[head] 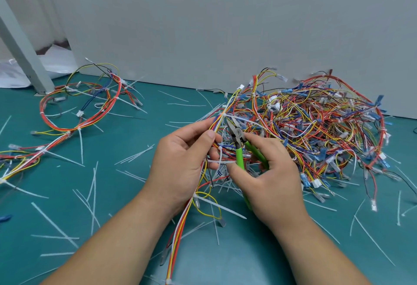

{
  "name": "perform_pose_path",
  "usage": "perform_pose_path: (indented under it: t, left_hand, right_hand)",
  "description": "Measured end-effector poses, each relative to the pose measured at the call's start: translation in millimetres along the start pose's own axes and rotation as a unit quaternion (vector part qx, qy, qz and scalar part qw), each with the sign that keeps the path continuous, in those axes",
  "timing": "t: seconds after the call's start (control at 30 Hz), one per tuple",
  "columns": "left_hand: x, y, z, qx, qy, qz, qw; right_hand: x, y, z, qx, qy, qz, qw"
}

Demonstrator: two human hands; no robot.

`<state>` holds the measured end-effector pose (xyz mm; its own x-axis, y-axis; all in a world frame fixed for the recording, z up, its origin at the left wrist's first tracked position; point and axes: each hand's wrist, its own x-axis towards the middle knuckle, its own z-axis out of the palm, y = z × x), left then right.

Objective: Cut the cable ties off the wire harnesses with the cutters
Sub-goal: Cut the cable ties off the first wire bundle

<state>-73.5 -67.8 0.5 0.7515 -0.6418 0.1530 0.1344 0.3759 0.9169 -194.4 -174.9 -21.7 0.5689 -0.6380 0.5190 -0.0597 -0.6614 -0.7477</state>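
Green worktop (pixel 126 194) carries cut ties; left hand (pixel 182 162) grips the harness (pixel 216 124) taut so the cutters (pixel 238 142), held in the right hand (pixel 270 172), reach its cable tie (pixel 224 115).

**ITEM COUNT: COUNTER (pixel 248 262)**

Cutters (pixel 239 140): one pair, green-handled.
Grips: two, the left grip (pixel 180 162) and the right grip (pixel 270 172).
Wire harnesses: one held strand (pixel 180 228); one heaped tangle (pixel 320 131) at the right, its separate harnesses too knotted to count; one looped cluster (pixel 76 104) at the left, number within likewise undetermined.
Loose cable ties (pixel 54 223): dozens, scattered and overlapping, so no exact figure is obtainable.
Grey post (pixel 22 52): one.
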Motion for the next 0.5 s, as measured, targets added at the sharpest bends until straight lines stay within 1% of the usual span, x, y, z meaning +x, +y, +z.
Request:
perform_pose_path:
  t: [0.13, 0.23, 0.4, 0.5]
  left_hand:
    - [2.8, -1.7, -3.9, 0.022, 0.017, 0.007, 1.0]
    - [2.6, -1.5, -5.8, 0.034, 0.014, 0.015, 0.999]
    - [2.0, -3.1, -6.0, 0.071, 0.02, 0.033, 0.997]
    - [2.6, -3.6, -7.2, 0.09, 0.033, 0.042, 0.994]
  right_hand:
    - [2.3, 2.7, -6.0, -0.01, -0.032, -0.001, 0.999]
    - [3.1, 2.2, -8.9, -0.008, -0.051, 0.011, 0.999]
    - [1.9, -2.3, -7.6, 0.015, -0.083, 0.035, 0.996]
    - [2.3, -3.6, -9.3, 0.051, -0.068, 0.055, 0.995]
